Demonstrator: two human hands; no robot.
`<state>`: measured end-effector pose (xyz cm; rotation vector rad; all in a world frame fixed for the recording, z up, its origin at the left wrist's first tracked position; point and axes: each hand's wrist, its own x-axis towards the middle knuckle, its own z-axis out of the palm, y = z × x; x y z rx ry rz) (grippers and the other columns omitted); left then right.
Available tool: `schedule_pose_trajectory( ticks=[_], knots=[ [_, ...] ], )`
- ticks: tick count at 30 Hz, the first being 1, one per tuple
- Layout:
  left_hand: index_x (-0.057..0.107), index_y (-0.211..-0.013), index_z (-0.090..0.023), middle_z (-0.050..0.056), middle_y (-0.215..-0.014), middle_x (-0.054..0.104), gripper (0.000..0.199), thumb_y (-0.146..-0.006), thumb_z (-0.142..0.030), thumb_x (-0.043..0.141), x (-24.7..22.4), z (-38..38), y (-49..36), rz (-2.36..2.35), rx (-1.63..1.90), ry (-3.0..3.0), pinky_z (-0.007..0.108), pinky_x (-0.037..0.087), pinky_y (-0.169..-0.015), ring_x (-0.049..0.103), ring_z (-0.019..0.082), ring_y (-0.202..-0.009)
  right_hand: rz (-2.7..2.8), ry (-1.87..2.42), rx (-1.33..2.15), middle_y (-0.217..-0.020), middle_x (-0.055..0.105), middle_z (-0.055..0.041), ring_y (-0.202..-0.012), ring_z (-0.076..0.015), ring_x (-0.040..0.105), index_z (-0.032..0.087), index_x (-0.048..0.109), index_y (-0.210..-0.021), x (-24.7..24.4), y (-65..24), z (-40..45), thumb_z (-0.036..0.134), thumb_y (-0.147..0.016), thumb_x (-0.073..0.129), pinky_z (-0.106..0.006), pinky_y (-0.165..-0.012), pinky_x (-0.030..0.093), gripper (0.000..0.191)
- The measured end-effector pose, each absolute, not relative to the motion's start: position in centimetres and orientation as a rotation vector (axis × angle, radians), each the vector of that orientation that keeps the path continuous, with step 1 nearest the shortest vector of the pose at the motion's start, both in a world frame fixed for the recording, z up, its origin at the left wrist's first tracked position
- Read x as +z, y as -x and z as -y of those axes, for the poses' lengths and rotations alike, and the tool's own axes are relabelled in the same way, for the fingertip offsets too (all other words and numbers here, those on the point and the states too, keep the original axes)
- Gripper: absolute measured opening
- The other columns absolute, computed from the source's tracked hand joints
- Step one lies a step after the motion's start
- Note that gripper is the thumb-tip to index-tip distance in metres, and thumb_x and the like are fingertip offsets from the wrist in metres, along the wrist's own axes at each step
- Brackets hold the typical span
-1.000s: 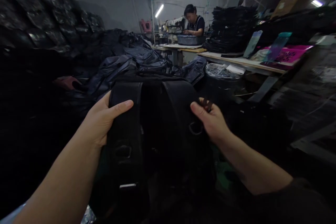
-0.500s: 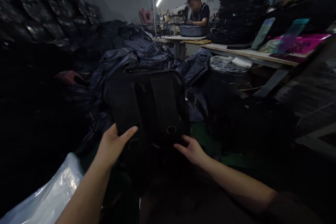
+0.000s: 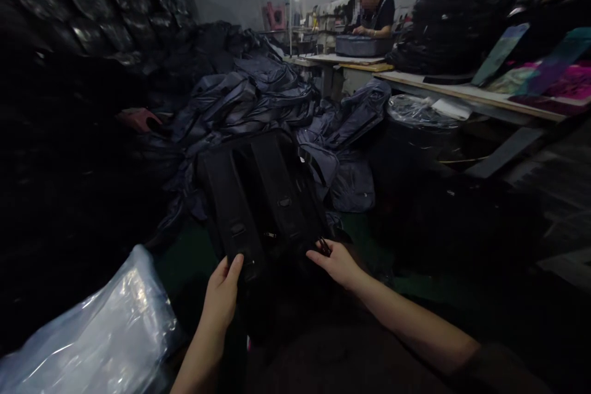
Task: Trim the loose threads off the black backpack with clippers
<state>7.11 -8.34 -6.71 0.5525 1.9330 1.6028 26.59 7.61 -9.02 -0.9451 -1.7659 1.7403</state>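
Squarely in the middle of the frame, a black backpack (image 3: 265, 209) shows its strap side to the camera, its top edge pointing away from the wearer toward the upper part of the picture. Its long axis runs up and down the frame with a lean, the top tipping a little to the left and the bottom fading into darkness at lower centre, where its end cannot be made out. Two broad shoulder straps follow that axis side by side, each with a small buckle partway down. The left hand (image 3: 221, 292) is closed on the lower left edge, thumb laid over the strap side and pointing up the frame, fingers mostly hidden at the back. The right hand (image 3: 336, 263) pinches the lower right edge, thumb in front pointing left, with a slim dark item (image 3: 325, 247) among its fingers, too dim to name. Most of the backpack therefore extends above and between the two hands, its upper part reaching in front of a heap of grey-blue bags (image 3: 258, 92). A clear plastic bag (image 3: 106, 326) lies at lower left, near the left forearm; at upper right, a co-worker (image 3: 385, 15) leans over a table.
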Motion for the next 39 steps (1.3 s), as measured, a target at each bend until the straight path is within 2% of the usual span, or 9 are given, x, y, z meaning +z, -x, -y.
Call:
schedule_pose_trajectory(
  ticks=[4, 8, 14, 20, 25, 32, 39],
  knots=[
    [0.059, -0.111, -0.018, 0.005, -0.102, 0.067, 0.046, -0.075, -0.047, 0.061, -8.8, 8.9, -8.2, -1.768, 1.607, -0.489, 0.03, 0.048, -0.081, 0.062, 0.021, -0.091, 1.617, 0.985, 1.88, -0.063, 0.051, 0.0047, -0.06, -0.0104, 0.046, 0.016, 0.055, -0.077, -9.9, -26.3, -7.2, 0.04, -0.062, 0.075, -0.022, -0.06, 0.039, 0.034],
    [0.059, -0.112, -0.018, 0.006, -0.097, 0.069, 0.047, -0.075, -0.048, 0.059, -9.2, 9.0, -9.6, -1.63, 1.549, -0.419, 0.029, 0.05, -0.073, 0.063, 0.02, -0.084, 1.494, 0.967, 2.023, -0.061, 0.049, 0.0052, -0.055, -0.009, 0.044, 0.018, 0.054, -0.074, -10.3, -26.6, -6.7, 0.041, -0.064, 0.074, -0.021, -0.054, 0.038, 0.033],
    [0.061, -0.11, -0.018, 0.006, -0.097, 0.069, 0.042, -0.076, -0.042, 0.061, -9.1, 8.7, -9.6, -1.494, 1.537, -0.392, 0.031, 0.05, -0.076, 0.064, 0.02, -0.084, 1.398, 1.013, 2.063, -0.065, 0.053, 0.0034, -0.056, -0.0097, 0.047, 0.017, 0.058, -0.082, -10.1, -27.2, -6.6, 0.045, -0.065, 0.074, -0.02, -0.051, 0.039, 0.036],
    [0.065, -0.106, -0.021, 0.006, -0.101, 0.069, 0.035, -0.073, -0.033, 0.066, -9.6, 8.5, -9.4, -1.457, 1.58, -0.194, 0.031, 0.05, -0.081, 0.063, 0.021, -0.092, 1.408, 1.106, 2.082, -0.06, 0.049, 0.0056, -0.041, -0.0049, 0.033, 0.018, 0.059, -0.096, -9.7, -27.6, -6.6, 0.046, -0.067, 0.072, -0.017, -0.035, 0.023, 0.042],
    [0.065, -0.106, -0.023, 0.004, -0.104, 0.069, 0.034, -0.073, -0.028, 0.065, -9.9, 8.8, -8.7, -1.42, 1.589, -0.197, 0.03, 0.05, -0.083, 0.063, 0.021, -0.095, 1.362, 0.983, 2.159, -0.07, 0.059, 0.0015, -0.054, -0.0091, 0.051, 0.018, 0.061, -0.095, -8.6, -28.2, -6.4, 0.037, -0.063, 0.076, -0.018, -0.046, 0.039, 0.04],
    [0.062, -0.109, -0.021, 0.004, -0.106, 0.068, 0.037, -0.073, -0.025, 0.063, -9.2, 9.0, -8.5, -1.329, 1.614, -0.237, 0.031, 0.049, -0.083, 0.062, 0.022, -0.099, 1.338, 1.031, 2.174, -0.078, 0.065, -0.0007, -0.059, -0.0117, 0.058, 0.02, 0.062, -0.102, -8.8, -29.9, -6.8, 0.034, -0.063, 0.077, -0.019, -0.046, 0.042, 0.044],
    [0.067, -0.1, -0.021, 0.003, -0.091, 0.072, 0.031, -0.069, -0.025, 0.068, -9.8, 9.1, -8.6, -1.367, 1.602, -0.163, 0.027, 0.053, -0.068, 0.066, 0.02, -0.08, 1.331, 0.973, 2.167, -0.075, 0.066, 0.0001, -0.071, -0.0155, 0.062, 0.02, 0.065, -0.097, -8.5, -30.3, -6.7, 0.033, -0.065, 0.076, -0.026, -0.066, 0.05, 0.037]
  ],
)
